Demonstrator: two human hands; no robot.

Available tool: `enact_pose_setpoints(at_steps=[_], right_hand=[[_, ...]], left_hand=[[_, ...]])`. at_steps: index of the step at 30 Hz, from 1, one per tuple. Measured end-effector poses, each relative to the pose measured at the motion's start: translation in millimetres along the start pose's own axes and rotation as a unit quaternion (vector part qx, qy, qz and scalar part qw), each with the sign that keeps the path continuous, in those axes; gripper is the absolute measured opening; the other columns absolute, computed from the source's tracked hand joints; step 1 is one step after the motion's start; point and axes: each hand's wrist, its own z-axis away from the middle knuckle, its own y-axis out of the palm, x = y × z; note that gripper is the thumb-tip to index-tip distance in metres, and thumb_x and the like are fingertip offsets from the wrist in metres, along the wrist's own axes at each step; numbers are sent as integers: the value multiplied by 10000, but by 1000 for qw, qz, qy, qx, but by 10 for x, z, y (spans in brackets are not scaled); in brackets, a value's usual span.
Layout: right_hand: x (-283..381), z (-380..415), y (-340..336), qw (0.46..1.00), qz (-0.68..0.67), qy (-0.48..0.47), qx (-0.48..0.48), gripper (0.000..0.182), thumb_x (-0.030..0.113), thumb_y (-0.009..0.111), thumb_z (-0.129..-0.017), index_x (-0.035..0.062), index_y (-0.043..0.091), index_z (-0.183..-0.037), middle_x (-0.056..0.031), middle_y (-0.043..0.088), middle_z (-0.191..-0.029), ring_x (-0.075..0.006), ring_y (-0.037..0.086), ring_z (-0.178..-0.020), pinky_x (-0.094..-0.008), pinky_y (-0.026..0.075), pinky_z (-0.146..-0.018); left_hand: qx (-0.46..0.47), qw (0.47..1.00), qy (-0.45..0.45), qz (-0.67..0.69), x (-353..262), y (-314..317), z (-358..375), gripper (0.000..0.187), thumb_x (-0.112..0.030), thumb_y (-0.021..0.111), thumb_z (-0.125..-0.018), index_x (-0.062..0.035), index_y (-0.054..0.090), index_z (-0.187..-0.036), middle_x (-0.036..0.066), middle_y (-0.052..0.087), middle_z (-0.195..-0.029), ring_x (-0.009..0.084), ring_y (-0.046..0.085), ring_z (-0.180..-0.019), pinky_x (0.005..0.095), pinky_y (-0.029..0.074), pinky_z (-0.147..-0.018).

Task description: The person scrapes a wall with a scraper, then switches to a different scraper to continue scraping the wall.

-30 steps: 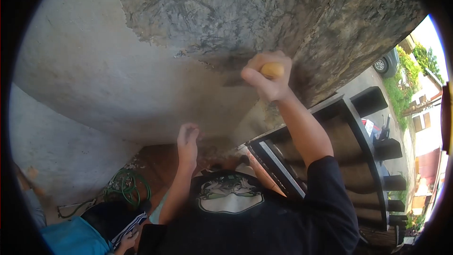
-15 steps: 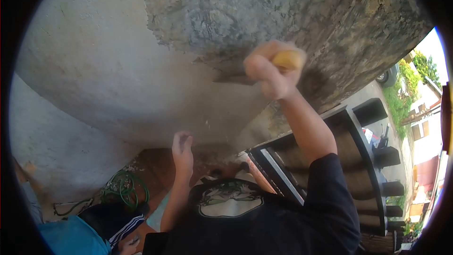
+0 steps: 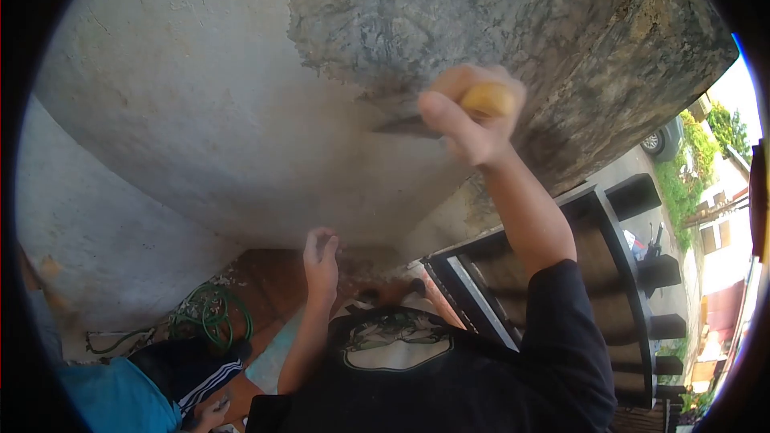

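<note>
My right hand (image 3: 472, 112) is wrapped round the yellow handle (image 3: 488, 101) of a scraper, raised against the wall. Its dark, motion-smeared blade (image 3: 407, 125) points left and lies at or very close to the wall surface. Just above the blade runs the ragged border between pale paint (image 3: 208, 104) and a rough, dark grey bare patch (image 3: 449, 16). Lower down, my left hand (image 3: 322, 263) hovers before the wall, fingers loosely bent and thumb apart, with nothing visible in it.
A slatted dark gate (image 3: 553, 265) stands close on the right, below my raised arm. At lower left sits another person in a blue shirt (image 3: 120, 397), near a coiled green hose (image 3: 210, 314). A parked car (image 3: 662, 141) is beyond, at far right.
My view has shifted slightly, so the wall's paint border appears farther right. My right hand still grips the scraper at nearly the same spot. My left hand appears a little to the right.
</note>
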Motion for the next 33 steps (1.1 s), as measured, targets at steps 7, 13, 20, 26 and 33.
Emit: enact_pose_setpoints(at_steps=[7, 13, 20, 26, 33], right_hand=[[60, 38, -69, 986, -133, -20, -101, 199, 62, 730, -794, 23, 607, -643, -54, 605, -561, -123, 524, -449, -253, 407, -433], [-30, 214, -9, 955, -240, 66, -164, 195, 30, 697, -807, 10, 594, -643, -50, 598, -561, -134, 491, -425, -257, 389, -417], [-2, 403, -19, 915, -353, -37, -190, 189, 26, 610, -863, -8, 527, -696, -72, 513, -542, -147, 392, -396, -306, 332, -392], [228, 916, -107, 881, -381, -60, -274, 447, 370, 459, -983, 33, 466, -689, -38, 392, -508, -168, 365, -404, -349, 299, -401], [734, 1511, 45, 848, -374, -2, -375, 578, 576, 358, -977, 61, 440, -726, -56, 399, -564, -166, 321, -468, -335, 271, -493]], left_hand=[[-12, 1000, -20, 3, 12, -80, 52, 72, -61, 513, -963, -56, 545, -1027, 19, 571, -911, 134, 576, -841, 287, 447, -762], [-5, 1000, -17, 1, 4, -119, 121, 70, -60, 514, -964, -59, 546, -1026, 14, 566, -916, 131, 572, -832, 282, 452, -771], [22, 1000, 4, -11, 9, 7, 91, 66, -47, 520, -964, -51, 544, -1025, 12, 566, -940, 121, 572, -882, 284, 467, -794], [86, 930, 294, -205, -300, 424, -10, 260, -32, 658, -849, -18, 559, -1089, 125, 601, -1017, 311, 597, -942, 365, 477, -854], [62, 740, 640, -197, -972, 1325, 52, 511, -182, 798, -711, -114, 580, -1168, 100, 558, -1150, 273, 568, -1062, 510, 362, -1015]])
